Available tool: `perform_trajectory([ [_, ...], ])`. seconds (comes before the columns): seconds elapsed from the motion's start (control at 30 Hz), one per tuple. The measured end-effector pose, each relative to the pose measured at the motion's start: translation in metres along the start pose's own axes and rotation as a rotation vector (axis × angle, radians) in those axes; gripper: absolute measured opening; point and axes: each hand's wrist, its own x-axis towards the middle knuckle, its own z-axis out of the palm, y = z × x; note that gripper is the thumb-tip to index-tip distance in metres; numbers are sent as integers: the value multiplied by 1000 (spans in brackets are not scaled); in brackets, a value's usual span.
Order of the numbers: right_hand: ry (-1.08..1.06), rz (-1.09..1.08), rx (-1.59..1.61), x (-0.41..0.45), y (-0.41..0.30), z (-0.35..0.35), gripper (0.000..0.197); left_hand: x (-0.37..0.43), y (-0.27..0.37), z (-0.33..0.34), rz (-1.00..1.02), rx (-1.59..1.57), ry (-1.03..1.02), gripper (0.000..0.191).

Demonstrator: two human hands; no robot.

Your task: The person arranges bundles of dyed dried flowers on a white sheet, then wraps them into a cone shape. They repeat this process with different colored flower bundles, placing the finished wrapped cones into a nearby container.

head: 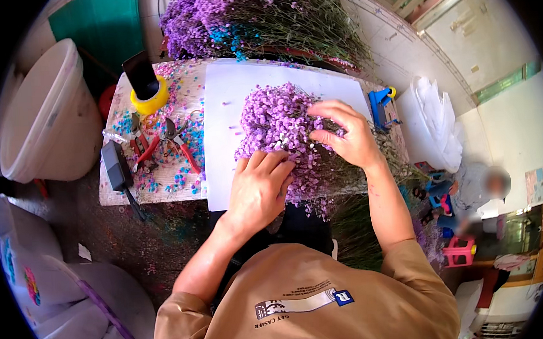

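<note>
A bunch of purple-dyed baby's breath (273,116) lies on white paper sheets (223,172), its thin green stems running to the right. My left hand (260,184) rests at the near left edge of the blossoms with its fingers curled. Its fingertips are partly hidden, so I cannot tell whether it grips any sprigs. On the right side of the bunch, my right hand (345,133) has thumb and fingers spread apart, the tips touching the flowers. A few loose purple blossoms lie on the paper left of the bunch.
Pruning shears (185,148), a yellow tape roll (150,100) and a dark phone-like block (116,166) lie on the blossom-strewn table (171,193). A blue tape dispenser (379,108) stands right. More dyed bunches (263,18) lie behind. A white tub (52,116) stands left; people sit far right.
</note>
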Motion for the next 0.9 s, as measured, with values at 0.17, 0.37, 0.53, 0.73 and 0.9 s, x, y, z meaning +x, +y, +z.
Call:
perform_trajectory([
  [0.17,101,-200,-181,-33,-3,17,16,-19,17,7,-52,-30,15,21],
  [0.37,128,-129,-150,-51,-1,25,48,15,1,10,-236,-82,124,20],
  [0.53,194,-138,-112,-53,6,25,42,49,-16,13,-184,167,-35,23],
  [0.73,403,-86,-123,-60,8,22,41,53,22,10,-46,291,32,20],
  [0.9,469,-66,-147,-67,25,28,42,36,20,15,-27,125,205,20],
])
